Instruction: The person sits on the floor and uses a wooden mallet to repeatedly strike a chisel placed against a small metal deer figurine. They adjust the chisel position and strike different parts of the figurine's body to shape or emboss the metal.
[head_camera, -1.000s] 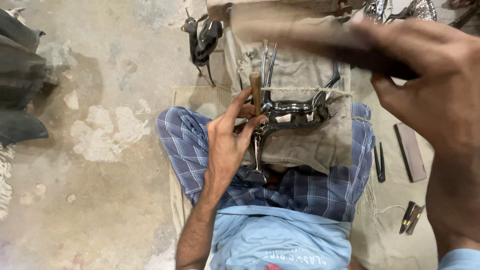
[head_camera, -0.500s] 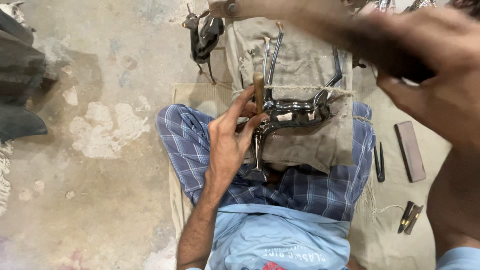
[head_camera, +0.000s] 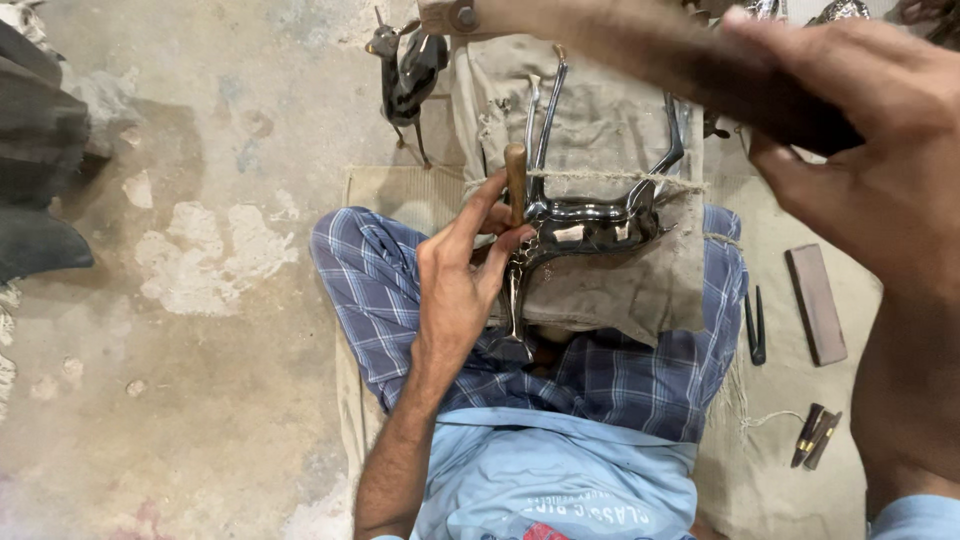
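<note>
Chiselling step, by look of it. Left hand pinches chisel upright on metal deer, tied to padded block at frame centre. Right hand, upper right, fingers wrapped round blurred mallet. Next strike needs square hit on chisel head.

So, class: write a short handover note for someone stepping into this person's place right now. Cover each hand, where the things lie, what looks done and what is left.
Left hand: holds a wooden-handled tool upright against the shiny metal animal figure.
Right hand: raised, its grip closed on a dark wooden striker, blurred.
Things: the figure lies on a cloth-covered block over the lap, tied down with a cord. A second dark figure stands on the floor. On the mat at the right lie a flat stone, pliers-like tool and small punches.
Done: figure secured, tool placed.
Left: cannot tell how much working of the surface remains.
</note>
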